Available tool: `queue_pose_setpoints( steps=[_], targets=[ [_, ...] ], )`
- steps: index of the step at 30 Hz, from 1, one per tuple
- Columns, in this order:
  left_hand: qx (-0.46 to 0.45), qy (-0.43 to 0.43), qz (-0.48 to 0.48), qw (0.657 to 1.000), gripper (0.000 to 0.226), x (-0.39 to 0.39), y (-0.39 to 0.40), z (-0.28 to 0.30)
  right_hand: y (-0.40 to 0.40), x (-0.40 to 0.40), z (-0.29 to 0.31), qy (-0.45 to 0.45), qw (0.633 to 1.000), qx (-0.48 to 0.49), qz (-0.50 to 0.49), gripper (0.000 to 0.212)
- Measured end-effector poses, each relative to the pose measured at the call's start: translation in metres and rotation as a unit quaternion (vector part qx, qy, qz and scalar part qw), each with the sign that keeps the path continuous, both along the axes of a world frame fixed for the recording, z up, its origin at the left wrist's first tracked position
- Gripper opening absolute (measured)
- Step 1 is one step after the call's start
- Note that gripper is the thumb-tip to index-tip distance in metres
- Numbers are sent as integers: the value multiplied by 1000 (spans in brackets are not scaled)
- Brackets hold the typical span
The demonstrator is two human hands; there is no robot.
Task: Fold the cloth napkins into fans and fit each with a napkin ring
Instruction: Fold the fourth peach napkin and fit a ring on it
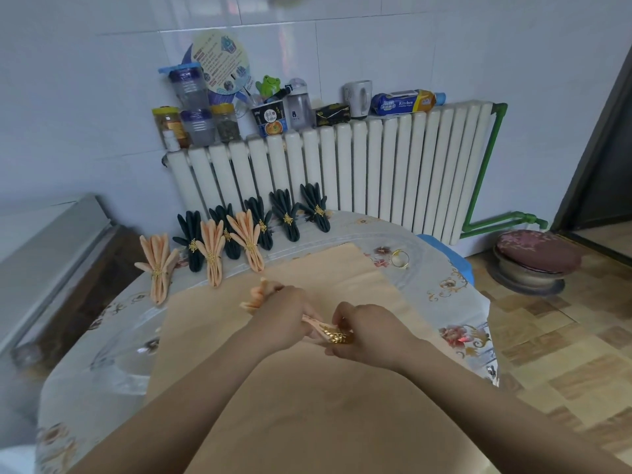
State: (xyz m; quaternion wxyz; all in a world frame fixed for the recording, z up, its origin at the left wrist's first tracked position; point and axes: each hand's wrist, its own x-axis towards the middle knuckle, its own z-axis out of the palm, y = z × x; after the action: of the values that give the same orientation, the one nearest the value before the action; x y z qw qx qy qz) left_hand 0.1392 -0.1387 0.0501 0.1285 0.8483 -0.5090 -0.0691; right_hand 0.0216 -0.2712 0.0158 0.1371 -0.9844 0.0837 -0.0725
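Observation:
My left hand (282,316) grips a pleated peach napkin (261,295) around its middle, and the fan end sticks out past my fingers to the upper left. My right hand (367,331) pinches a gold leaf-pattern napkin ring (338,336) at the napkin's near end. Both hands hover over a flat peach cloth (325,275) spread on the round table (444,295). Three finished peach fans (212,249) with rings lie at the table's far left. Several dark green ringed fans (287,213) line the far edge. A spare gold ring (400,258) lies at the right.
A white radiator (376,172) stands behind the table, with jars, bottles, a cup and a wipes pack on top. A round cushioned stool (533,258) sits on the tiled floor at the right. A grey appliance edge (51,241) is at the left.

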Motion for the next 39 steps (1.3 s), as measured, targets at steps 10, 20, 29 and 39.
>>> queue_pose_setpoints(
  steps=[10, 20, 29, 39],
  targets=[
    [18, 18, -68, 997, 19, 6, 10, -11, 23, 3, -5, 11, 997, 78, 7, 53],
    [-76, -99, 60, 990, 39, 0, 39, -45, 43, 5, -30, 9, 979, 185, -80, 53],
    [-187, 350, 322, 860, 21, -31, 46, -56, 36, 28, -28, 42, 926, 349, -142, 19],
    [-317, 479, 385, 723, 12, -13, 30, -59, 30, 44, -28, -10, 782, 583, -221, 15]
  ],
)
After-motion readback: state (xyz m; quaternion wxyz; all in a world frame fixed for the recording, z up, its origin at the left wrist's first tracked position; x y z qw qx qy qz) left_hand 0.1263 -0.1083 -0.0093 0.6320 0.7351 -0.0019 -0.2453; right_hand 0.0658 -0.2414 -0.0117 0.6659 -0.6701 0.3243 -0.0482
